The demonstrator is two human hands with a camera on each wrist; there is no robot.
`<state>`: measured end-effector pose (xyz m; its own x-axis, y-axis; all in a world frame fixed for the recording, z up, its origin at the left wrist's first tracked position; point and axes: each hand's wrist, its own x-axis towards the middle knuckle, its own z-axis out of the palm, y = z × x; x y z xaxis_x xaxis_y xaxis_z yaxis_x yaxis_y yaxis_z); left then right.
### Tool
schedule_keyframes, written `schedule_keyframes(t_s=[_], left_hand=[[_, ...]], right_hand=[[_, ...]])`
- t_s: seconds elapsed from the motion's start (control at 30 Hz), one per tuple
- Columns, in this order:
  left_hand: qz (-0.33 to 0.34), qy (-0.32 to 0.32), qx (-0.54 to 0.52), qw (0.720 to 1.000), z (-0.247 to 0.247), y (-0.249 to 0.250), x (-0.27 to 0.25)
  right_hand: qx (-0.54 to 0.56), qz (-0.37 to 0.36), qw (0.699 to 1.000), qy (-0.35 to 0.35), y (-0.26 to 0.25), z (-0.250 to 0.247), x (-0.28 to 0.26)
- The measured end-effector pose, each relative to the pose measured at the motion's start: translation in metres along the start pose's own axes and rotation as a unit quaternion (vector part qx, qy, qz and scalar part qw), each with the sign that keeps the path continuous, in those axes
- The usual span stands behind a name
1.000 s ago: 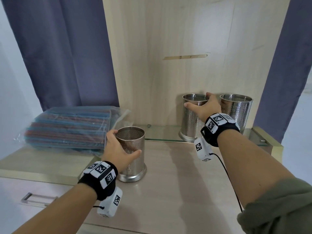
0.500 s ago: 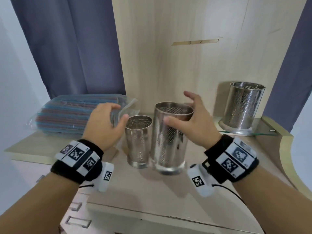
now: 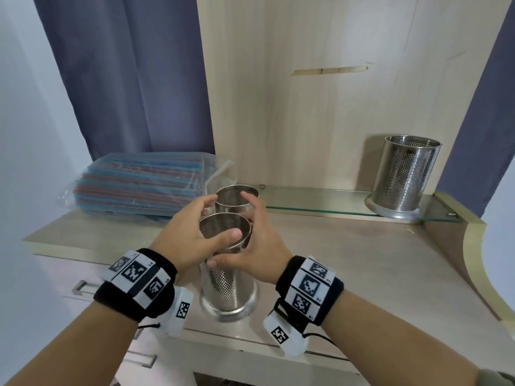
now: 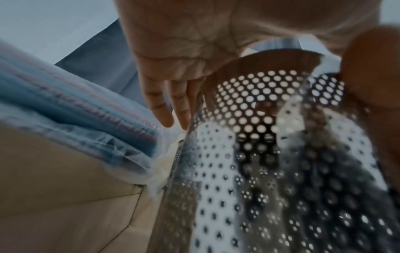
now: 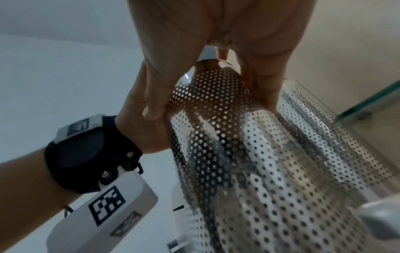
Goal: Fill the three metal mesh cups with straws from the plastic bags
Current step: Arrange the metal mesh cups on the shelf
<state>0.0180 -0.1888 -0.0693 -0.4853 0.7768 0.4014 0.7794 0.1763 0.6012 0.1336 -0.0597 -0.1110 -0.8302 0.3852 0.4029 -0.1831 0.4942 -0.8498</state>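
Note:
Two perforated metal cups stand mid-counter, one behind the other. The near cup (image 3: 227, 277) has its base close to the front edge. My right hand (image 3: 242, 232) grips it, thumb on the front wall and fingers round the far side, as the right wrist view shows (image 5: 208, 102). My left hand (image 3: 211, 218) holds the same cup, thumb across its rim and fingers (image 4: 166, 113) down its far left side. The far cup (image 3: 237, 197) stands free just behind. A third cup (image 3: 405, 176) stands at the back right. The clear bag of blue and red straws (image 3: 139, 188) lies at the back left.
The third cup rests on a glass shelf (image 3: 320, 201) along the wooden back panel. Drawer handles (image 3: 80, 286) show below the counter's front edge. Dark curtains hang to the left and right.
My right hand has brought its cup forward and down in front of the smaller cup. My left hand has moved right and taken hold of that cup's rim.

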Motion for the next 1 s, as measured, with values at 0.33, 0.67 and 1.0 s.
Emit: schedule_keyframes(t_s=[0.33, 0.67, 1.0], left_hand=[[-0.038, 0.056, -0.027, 0.997, 0.016, -0.012, -0.014], [-0.084, 0.159, -0.108, 0.978, 0.042, -0.017, -0.022], [-0.060, 0.172, -0.113, 0.977, 0.043, -0.015, -0.021]], right_hand=[[-0.271, -0.001, 0.959, 0.080, -0.025, -0.115, 0.004], [-0.425, 0.135, 0.759, 0.474, 0.011, -0.261, 0.024], [-0.233, 0.124, 0.844, 0.467, 0.006, -0.260, -0.005]])
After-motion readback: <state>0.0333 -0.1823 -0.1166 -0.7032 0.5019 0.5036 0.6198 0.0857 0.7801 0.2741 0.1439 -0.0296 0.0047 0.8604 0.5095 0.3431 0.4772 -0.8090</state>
